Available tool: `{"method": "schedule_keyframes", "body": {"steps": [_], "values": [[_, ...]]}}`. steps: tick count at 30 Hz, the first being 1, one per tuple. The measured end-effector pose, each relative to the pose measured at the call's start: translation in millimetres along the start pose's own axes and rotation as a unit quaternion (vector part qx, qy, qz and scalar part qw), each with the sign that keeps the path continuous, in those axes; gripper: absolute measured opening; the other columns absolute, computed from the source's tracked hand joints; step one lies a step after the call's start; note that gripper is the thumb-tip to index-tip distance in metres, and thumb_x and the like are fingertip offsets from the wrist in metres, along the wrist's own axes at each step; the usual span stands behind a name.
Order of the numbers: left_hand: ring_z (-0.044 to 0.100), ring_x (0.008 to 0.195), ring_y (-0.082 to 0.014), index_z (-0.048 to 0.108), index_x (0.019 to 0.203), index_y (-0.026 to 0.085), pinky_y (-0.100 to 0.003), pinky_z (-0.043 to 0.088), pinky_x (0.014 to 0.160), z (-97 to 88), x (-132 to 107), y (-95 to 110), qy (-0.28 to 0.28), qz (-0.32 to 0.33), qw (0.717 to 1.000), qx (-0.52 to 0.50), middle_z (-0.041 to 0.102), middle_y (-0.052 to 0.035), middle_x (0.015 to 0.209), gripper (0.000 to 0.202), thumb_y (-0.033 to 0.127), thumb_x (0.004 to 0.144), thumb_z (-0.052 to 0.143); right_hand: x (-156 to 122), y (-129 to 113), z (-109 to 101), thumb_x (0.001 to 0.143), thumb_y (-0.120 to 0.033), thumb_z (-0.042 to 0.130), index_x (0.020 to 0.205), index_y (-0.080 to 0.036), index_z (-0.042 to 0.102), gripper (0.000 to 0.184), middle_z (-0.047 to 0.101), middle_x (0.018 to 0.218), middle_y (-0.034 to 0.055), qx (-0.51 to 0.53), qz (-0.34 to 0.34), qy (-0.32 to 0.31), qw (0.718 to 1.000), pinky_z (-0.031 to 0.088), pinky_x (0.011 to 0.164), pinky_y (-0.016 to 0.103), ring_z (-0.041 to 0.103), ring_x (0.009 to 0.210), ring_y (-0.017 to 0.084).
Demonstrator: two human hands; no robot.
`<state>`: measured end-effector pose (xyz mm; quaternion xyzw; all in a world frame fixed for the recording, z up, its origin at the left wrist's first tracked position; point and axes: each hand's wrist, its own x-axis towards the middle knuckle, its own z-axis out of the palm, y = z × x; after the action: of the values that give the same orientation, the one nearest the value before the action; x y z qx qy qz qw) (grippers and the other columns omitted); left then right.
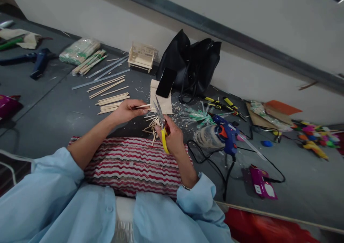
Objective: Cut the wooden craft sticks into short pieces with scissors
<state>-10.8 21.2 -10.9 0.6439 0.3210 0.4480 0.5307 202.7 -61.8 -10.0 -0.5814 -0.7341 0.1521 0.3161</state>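
Observation:
Thin wooden sticks (145,106) are pinched in my left hand (130,109), their ends pointing right toward the scissor blades. My right hand (172,135) grips yellow-handled scissors (164,139), blades pointing up and away from me. The blades are at the stick ends; whether they touch cannot be made out. Below them lies a loose pile of short cut stick pieces (153,124). Long wooden sticks (113,99) lie in rows left of my left hand. A black phone (166,82) rests on a beige paper sheet (168,104) just beyond the blades.
A striped cushion (131,164) lies before me. Behind stand a small wooden stick model (141,57) and a black bag (189,65). To the right, a blue glue gun (228,133) leans at a plastic bottle (208,137), its black cable trailing near a purple box (262,184).

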Motion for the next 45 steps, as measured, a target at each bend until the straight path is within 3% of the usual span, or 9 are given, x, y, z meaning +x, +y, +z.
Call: {"method": "schedule_keyframes", "body": {"steps": [13,35,41,45], "values": [[0.057,0.07,-0.013,0.076,0.083,0.012,-0.023,0.044,0.063,0.3,-1,-3,-0.007,-0.003,1.0,0.004,0.068,-0.0047,0.076,0.031,0.041,0.073,0.077,1,0,1,0.09,-0.04,0.058,0.131,-0.018,0.058,0.047,0.07,0.109,0.0103,-0.007,-0.007,0.007,1.0,0.051,0.089,0.034,0.065,0.094,0.022],[0.054,0.063,-0.0113,0.078,0.082,0.012,-0.023,0.043,0.058,-1.9,-2,-2,-0.016,-0.014,1.0,-0.014,0.069,-0.0055,0.072,0.037,0.045,0.068,0.081,0,5,3,0.088,-0.038,0.061,0.133,-0.02,0.057,0.049,0.07,0.105,0.0081,0.02,-0.008,-0.009,1.0,0.051,0.092,0.032,0.065,0.095,0.02],[0.058,0.067,-0.0136,0.078,0.082,0.011,-0.024,0.044,0.061,-3.2,-2,3,-0.018,-0.005,1.0,-0.002,0.07,-0.0068,0.074,0.036,0.045,0.069,0.08,-1,0,2,0.091,-0.039,0.055,0.128,-0.019,0.06,0.043,0.071,0.107,0.0074,0.039,-0.011,0.0,0.999,0.051,0.084,0.028,0.066,0.089,0.018],[0.055,0.064,-0.0119,0.076,0.081,0.01,-0.024,0.043,0.06,-3.3,-2,5,-0.023,-0.001,1.0,0.004,0.067,-0.0054,0.071,0.038,0.047,0.071,0.078,-2,-1,1,0.091,-0.04,0.056,0.122,-0.02,0.064,0.038,0.073,0.093,0.004,0.013,0.017,0.008,1.0,0.05,0.071,0.024,0.064,0.071,0.015]]}}
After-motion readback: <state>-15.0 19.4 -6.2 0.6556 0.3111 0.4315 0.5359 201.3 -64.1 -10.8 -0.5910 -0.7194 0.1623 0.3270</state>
